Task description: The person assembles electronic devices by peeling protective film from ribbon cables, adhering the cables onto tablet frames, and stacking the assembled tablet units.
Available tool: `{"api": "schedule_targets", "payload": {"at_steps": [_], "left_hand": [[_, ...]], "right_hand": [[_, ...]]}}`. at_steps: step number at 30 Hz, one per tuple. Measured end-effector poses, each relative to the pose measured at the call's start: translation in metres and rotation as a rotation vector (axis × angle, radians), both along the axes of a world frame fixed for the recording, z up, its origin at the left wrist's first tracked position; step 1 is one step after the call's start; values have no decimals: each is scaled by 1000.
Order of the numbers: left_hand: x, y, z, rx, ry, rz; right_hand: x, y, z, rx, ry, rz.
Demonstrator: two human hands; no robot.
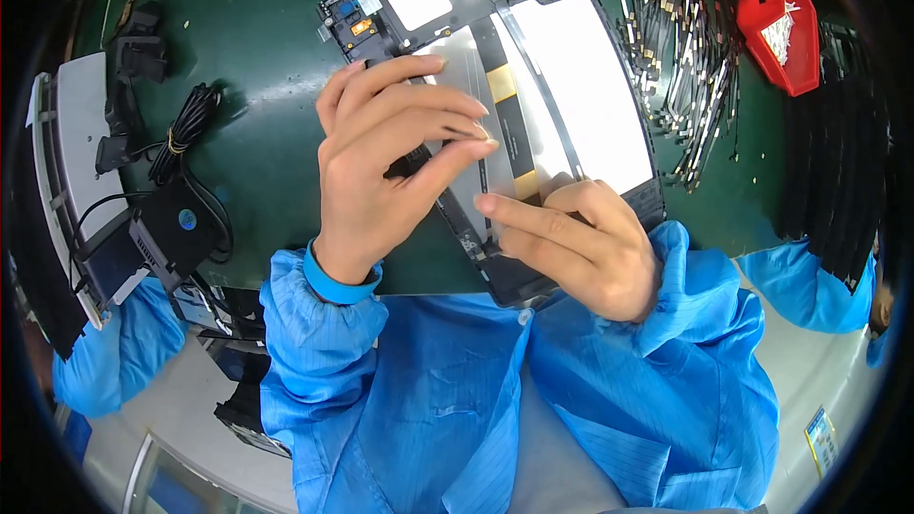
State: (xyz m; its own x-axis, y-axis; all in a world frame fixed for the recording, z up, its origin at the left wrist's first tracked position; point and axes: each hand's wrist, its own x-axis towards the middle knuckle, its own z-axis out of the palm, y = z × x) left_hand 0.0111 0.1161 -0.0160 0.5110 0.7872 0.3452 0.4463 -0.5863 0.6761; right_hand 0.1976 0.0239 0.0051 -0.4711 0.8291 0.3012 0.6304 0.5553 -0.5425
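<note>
An opened tablet-like device [640, 192] with a black frame and bright silver panels lies tilted on the green table in front of me. My left hand [386, 148] is over its left side, thumb and index finger pinched on a thin dark cable [484, 171] that runs lengthwise along the device. What is between those fingertips is mostly hidden. Lower down, my right hand [595, 247] reaches in from the right. Its foremost finger is stretched out, its tip touching the cable or just beside it; other fingers are bent. A black ribbon with gold patches [511, 124] lies between the panels.
Many thin cables [681, 57] lie in a pile right of the device. Beyond them sits a red bin [804, 38] with small white pieces. At left are a bundled black cord [181, 128], a black box [181, 228] and a curved grey panel [81, 152]. Blue-sleeved people are at both sides.
</note>
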Motion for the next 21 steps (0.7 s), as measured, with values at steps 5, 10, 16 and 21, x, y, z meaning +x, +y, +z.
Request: {"api": "schedule_targets", "payload": {"at_steps": [5, 10, 16, 21], "left_hand": [[1, -1, 1, -19, -39, 5], [1, -3, 2, -57, -87, -15], [3, -1, -2, 12, -32, 36], [3, 1, -3, 47, -16, 42]], "right_hand": [[-1, -1, -1, 3, 5, -12], [-1, -2, -2, 4, 12, -16], [-2, -2, 0, -7, -4, -22], [-2, -1, -2, 12, -2, -29]]}}
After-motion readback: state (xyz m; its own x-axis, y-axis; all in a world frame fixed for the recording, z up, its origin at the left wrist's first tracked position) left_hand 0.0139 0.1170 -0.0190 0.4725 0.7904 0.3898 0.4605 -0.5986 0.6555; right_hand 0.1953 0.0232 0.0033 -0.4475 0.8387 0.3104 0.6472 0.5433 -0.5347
